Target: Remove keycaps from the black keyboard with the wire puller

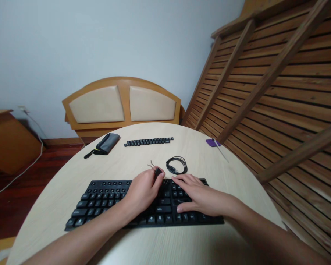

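A black keyboard (99,203) lies on the round table in front of me. Along its back rows some keycaps are off and the bare switch mounts show. My left hand (143,188) is closed around a keycap puller (158,172) with a black handle. Thin wires stick out at both ends, and one end points down at the keyboard's back edge, right of the middle. On the keyboard's right part rests my right hand (197,195), fingers spread, fingertips near the puller's wires. Both hands hide part of the keys.
Behind the keyboard lies a coiled black cable (177,165). Loose keycaps (149,142) stand in rows farther back. A grey and black pouch (107,143) is at the left, a purple cloth (213,142) with a thin white stick at the right. Wooden slats (264,103) lean beside the table (71,173).
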Action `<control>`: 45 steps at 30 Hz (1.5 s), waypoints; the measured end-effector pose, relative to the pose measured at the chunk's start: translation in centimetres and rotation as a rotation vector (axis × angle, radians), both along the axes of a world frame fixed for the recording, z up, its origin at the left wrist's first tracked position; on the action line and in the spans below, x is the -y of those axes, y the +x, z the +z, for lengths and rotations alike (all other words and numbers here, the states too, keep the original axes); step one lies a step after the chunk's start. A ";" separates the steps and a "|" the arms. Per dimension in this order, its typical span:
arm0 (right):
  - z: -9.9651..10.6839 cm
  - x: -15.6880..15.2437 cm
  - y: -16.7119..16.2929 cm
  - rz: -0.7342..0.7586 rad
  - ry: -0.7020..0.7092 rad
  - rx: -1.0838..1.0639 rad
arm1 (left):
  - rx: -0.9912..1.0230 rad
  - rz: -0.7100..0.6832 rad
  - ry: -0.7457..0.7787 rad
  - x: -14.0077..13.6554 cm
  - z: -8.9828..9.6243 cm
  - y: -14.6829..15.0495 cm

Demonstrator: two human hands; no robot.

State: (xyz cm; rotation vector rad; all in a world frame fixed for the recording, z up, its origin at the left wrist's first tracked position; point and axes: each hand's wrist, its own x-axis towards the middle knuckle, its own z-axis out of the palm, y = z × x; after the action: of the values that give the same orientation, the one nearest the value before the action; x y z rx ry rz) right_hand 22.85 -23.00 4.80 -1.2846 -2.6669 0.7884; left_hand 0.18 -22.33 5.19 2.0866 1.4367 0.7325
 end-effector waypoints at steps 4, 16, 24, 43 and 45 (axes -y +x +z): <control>-0.1 -0.4 -1.9 0.042 0.058 0.001 | -0.160 0.060 0.067 0.1 -0.3 -0.1; -1.8 0.1 -3.9 -0.093 0.261 -0.295 | 0.058 0.008 -0.041 -0.8 -2.3 -0.7; -2.5 -0.2 -4.2 -0.149 0.271 -0.375 | 0.141 -0.039 -0.099 -0.6 -2.3 -0.8; -3.1 -0.4 -5.0 -0.243 0.261 -0.431 | 0.106 -0.059 -0.110 -0.5 -2.1 -1.1; -3.2 -0.4 -4.9 -0.237 0.263 -0.428 | 0.109 -0.053 -0.116 -0.5 -2.1 -1.0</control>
State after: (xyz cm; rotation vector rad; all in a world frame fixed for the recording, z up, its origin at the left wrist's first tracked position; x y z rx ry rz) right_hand 17.92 -22.58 1.63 -1.1787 -2.1505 0.5782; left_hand -0.87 -21.84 3.05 1.9581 1.3285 0.7131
